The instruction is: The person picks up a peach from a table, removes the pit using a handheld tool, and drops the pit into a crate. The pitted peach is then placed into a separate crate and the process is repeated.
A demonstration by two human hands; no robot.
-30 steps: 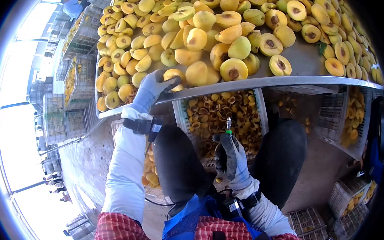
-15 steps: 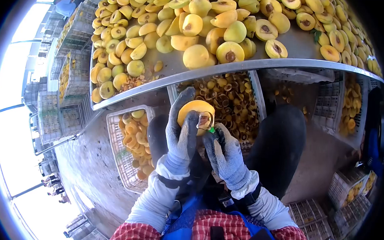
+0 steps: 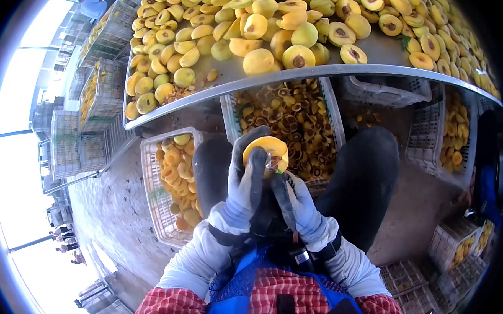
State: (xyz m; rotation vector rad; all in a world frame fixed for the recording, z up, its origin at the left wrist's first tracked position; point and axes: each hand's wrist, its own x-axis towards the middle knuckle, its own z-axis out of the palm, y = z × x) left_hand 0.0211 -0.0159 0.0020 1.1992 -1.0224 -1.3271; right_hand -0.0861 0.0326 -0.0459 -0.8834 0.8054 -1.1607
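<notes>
A yellow fruit half (image 3: 268, 149) is held up by my left hand (image 3: 245, 176), which wears a grey-white glove with its fingers wrapped round the fruit. My right hand (image 3: 297, 200), gloved too, is closed on a small tool with a green part (image 3: 279, 172); a curved metal loop of it touches the brown centre of the fruit. Most of the tool's handle is hidden by my fingers. Below and beyond both hands stands a crate (image 3: 337, 115) with dark pit pieces and fruit scraps.
A metal table (image 3: 232, 81) piled with halved fruits (image 3: 257, 62) spans the top. On the left sits a white crate (image 3: 155, 203) of cored halves. More crates (image 3: 418, 138) stand at the right and far left. A person (image 3: 93, 6) is at the upper left.
Both hands have moved slightly down and to the right with the fruit, and the tool is still at its centre. The camera view has shifted a little.
</notes>
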